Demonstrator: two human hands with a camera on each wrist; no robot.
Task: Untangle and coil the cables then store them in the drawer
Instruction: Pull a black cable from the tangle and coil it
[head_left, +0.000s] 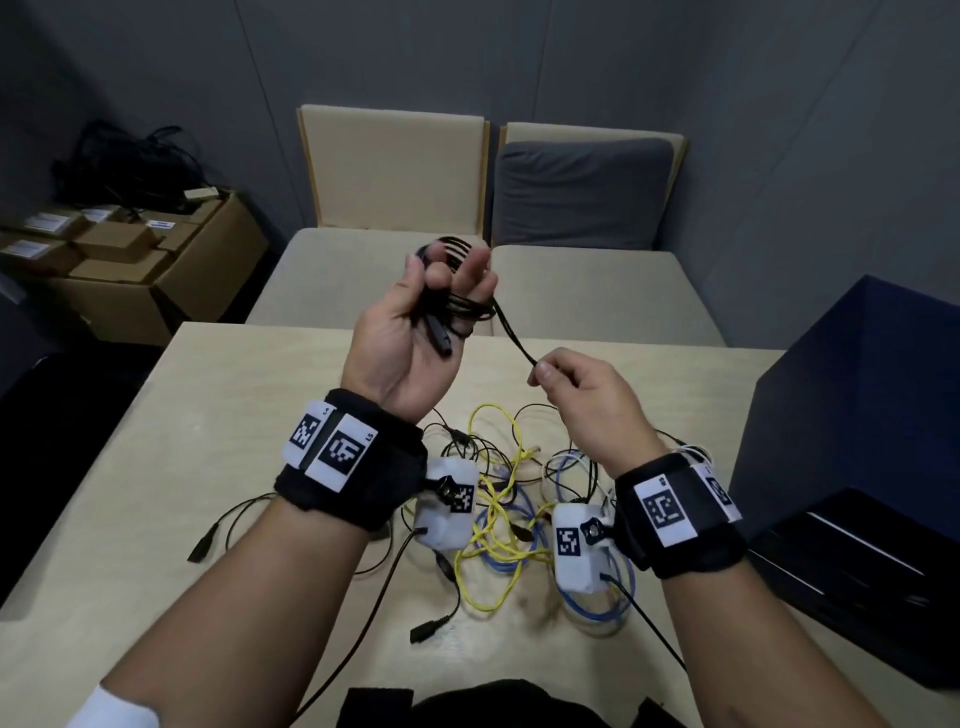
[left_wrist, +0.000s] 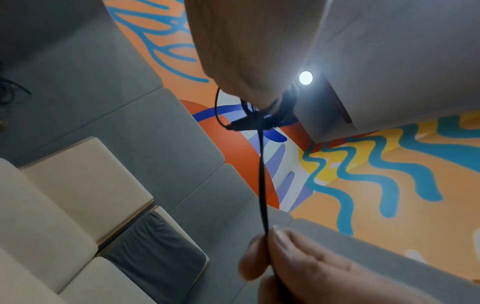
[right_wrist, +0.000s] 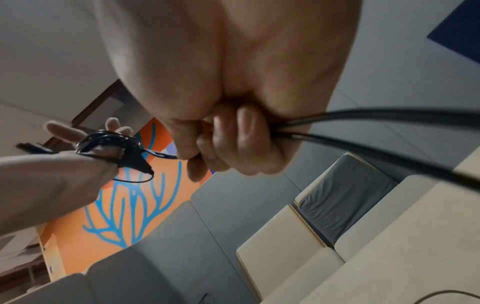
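Note:
My left hand (head_left: 415, 332) is raised palm-up above the table, with a black cable (head_left: 462, 306) looped in several turns round its fingers and one plug end lying across the palm. The free length of that cable (left_wrist: 261, 174) runs down to my right hand (head_left: 576, 395), which pinches it between thumb and forefinger. In the right wrist view the curled right fingers (right_wrist: 244, 139) grip the black cable, and the coil (right_wrist: 109, 142) on the left hand shows at the left. A tangle of yellow, blue, white and black cables (head_left: 498, 514) lies on the table below both wrists.
The light wooden table (head_left: 234, 415) carries loose black cable ends (head_left: 208, 540) at the left. A dark blue drawer unit (head_left: 857, 467) stands at the right edge. Beige seats (head_left: 597, 291) lie beyond the table, and cardboard boxes (head_left: 130, 260) sit at the far left.

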